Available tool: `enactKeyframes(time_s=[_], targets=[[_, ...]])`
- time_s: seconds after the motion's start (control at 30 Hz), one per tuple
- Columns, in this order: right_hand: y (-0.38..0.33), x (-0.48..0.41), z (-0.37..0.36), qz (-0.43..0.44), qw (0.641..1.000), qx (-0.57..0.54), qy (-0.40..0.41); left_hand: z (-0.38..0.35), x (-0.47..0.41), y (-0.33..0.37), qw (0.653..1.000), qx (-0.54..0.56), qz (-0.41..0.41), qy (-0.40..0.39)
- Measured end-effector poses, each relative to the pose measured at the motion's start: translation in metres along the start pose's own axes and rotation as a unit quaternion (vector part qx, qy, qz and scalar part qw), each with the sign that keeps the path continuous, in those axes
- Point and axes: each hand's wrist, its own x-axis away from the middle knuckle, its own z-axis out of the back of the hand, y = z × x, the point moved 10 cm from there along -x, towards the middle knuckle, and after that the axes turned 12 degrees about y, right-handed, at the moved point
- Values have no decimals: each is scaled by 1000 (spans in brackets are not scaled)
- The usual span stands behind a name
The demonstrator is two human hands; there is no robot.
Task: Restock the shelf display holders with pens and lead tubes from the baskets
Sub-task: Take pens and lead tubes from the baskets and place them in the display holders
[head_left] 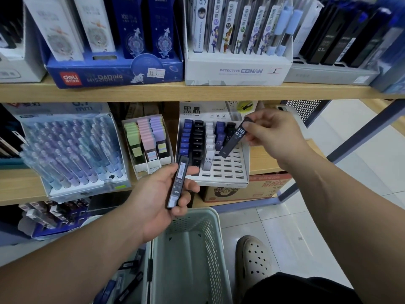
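the wooden shelf edge [197,92] runs straight across above both hands. the white display holder [228,178] sits tilted back in the bay beneath it, its front rim just past the left hand's fingertips. the holder's left and rear rows are filled with blue, black and white tubes, while its front right part shows bare slots, open from above. a pale green basket [197,242] stands below the hands, its rim near the left wrist, with tiled floor and a perforated shoe [252,257] to its right.

the right hand [269,130] pinches a dark lead tube [234,140] near its cap between thumb and curled fingers. the tube slants down and left, its lower end over the bare slots; whether it touches them cannot be told. the left hand [157,194] grips a second dark tube [178,183], fingers curled round it, just in front of the holder.

the right hand's tube reads "hb 0.5", and a white tube in the holder reads the same. the white box [238,71] on the upper shelf reads "detective conan" with a tag "2". the blue box [114,73] beside it carries "deli" and a tag "5.".
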Motion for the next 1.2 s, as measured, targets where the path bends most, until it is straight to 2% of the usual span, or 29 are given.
enactKeyframes(time_s=[0.17, 0.4, 0.63, 1.2], targets=[[12, -12, 10, 86, 985, 137, 57, 0, -1, -1, 1000, 15, 5, -10], [13, -12, -18, 167, 947, 272, 33, 4, -3, 4, 1000, 7, -14, 10], [9, -12, -25, 179, 937, 301, 13, 8, -3, 9, 1000, 6, -24, 7], [-3, -4, -24, 224, 925, 305, 32, 7, -7, 6, 1000, 7, -27, 4]])
